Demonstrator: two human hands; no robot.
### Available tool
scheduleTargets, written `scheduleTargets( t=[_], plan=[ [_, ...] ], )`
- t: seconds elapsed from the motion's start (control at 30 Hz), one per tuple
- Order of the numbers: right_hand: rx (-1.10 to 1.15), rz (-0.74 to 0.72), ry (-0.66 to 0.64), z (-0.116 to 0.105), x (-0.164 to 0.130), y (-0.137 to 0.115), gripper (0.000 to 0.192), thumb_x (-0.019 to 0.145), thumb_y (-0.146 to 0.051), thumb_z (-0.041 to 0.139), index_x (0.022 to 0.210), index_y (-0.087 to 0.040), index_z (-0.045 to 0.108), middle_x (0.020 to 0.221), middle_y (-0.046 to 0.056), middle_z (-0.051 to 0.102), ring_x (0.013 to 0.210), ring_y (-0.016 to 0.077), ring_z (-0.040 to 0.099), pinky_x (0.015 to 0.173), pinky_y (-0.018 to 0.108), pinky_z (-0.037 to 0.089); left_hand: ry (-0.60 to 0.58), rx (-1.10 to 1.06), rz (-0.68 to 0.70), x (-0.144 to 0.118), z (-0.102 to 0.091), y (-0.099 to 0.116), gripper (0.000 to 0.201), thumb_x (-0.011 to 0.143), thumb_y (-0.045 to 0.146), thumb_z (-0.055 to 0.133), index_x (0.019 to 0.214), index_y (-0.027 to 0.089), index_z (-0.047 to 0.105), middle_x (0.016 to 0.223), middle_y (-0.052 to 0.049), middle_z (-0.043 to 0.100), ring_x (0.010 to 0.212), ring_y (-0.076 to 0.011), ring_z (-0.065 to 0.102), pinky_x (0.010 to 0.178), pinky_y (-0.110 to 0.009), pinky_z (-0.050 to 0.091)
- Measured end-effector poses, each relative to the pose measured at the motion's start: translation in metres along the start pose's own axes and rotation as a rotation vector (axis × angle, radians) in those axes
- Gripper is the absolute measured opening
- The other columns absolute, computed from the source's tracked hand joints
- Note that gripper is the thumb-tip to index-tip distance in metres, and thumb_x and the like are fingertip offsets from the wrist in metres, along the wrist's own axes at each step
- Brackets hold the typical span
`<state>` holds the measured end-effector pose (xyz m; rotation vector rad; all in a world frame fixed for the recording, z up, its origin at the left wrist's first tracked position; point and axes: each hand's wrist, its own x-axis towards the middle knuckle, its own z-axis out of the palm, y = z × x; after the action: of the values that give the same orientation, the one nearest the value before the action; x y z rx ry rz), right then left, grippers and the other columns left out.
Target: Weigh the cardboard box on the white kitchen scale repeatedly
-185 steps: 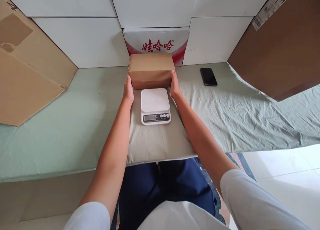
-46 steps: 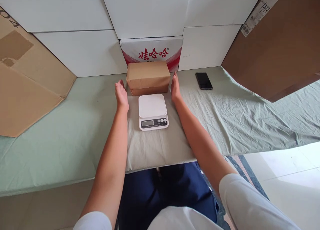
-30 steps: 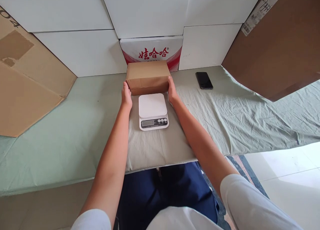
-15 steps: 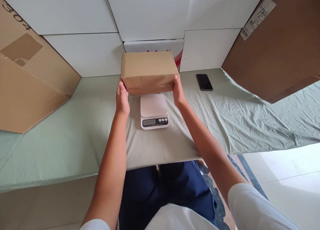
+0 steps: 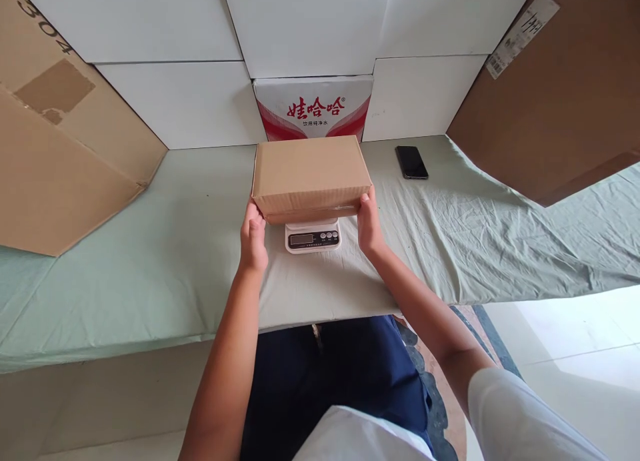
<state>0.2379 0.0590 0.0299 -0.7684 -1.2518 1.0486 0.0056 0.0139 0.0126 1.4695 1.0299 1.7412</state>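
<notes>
A brown cardboard box (image 5: 311, 171) is held level between my two hands over a white kitchen scale (image 5: 313, 246). My left hand (image 5: 254, 237) grips the box's near left corner, with its thumb at the side. At the near right corner, my right hand (image 5: 369, 222) has its thumb on the front face and its other fingers out of sight. The box hides the scale's weighing plate, while its display and buttons show in front. Whether the box's underside touches the plate, I cannot tell.
A black phone (image 5: 412, 162) lies right of the box on the green cloth (image 5: 150, 274). Large cardboard panels stand at the left (image 5: 75, 154) and right (image 5: 555, 107). Behind, a white and red printed carton (image 5: 315, 91) sits among white panels (image 5: 170, 104).
Both hands have brought the box down and nearer to me, so it now covers the scale's plate. The lettering on the carton behind has come into view.
</notes>
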Motion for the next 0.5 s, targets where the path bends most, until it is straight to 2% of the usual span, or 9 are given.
scheduleTargets(
  t=[0.2, 0.33, 0.5],
  plan=[
    [0.042, 0.018, 0.027, 0.0, -0.001, 0.005, 0.052, 0.091, -0.057, 0.048, 0.137, -0.035, 0.054, 0.151, -0.001, 0.056, 0.154, 0.0281, 0.038, 0.135, 0.055, 0.023, -0.003, -0.017, -0.008, 0.0, 0.0, -0.002, 0.083, 0.087, 0.083, 0.039, 0.149, 0.029, 0.052, 0.159, -0.011, 0.052, 0.152, -0.0331, 0.044, 0.123, -0.046, 0.04],
    [0.062, 0.034, 0.034, 0.002, -0.002, 0.007, 0.052, 0.09, -0.057, 0.05, 0.137, -0.035, 0.054, 0.149, -0.001, 0.057, 0.155, 0.0285, 0.037, 0.135, 0.057, 0.022, 0.01, -0.016, -0.003, 0.0, -0.001, -0.003, 0.083, 0.087, 0.083, 0.039, 0.148, 0.029, 0.053, 0.159, -0.012, 0.052, 0.152, -0.0328, 0.044, 0.123, -0.046, 0.039],
    [0.04, 0.038, 0.044, 0.002, -0.002, 0.011, 0.051, 0.091, -0.058, 0.046, 0.137, -0.036, 0.053, 0.149, -0.001, 0.057, 0.155, 0.0267, 0.037, 0.134, 0.055, 0.025, 0.005, 0.0, -0.025, -0.001, -0.001, -0.005, 0.086, 0.086, 0.085, 0.039, 0.149, 0.028, 0.052, 0.16, -0.012, 0.05, 0.153, -0.0322, 0.043, 0.125, -0.046, 0.038]
  ],
)
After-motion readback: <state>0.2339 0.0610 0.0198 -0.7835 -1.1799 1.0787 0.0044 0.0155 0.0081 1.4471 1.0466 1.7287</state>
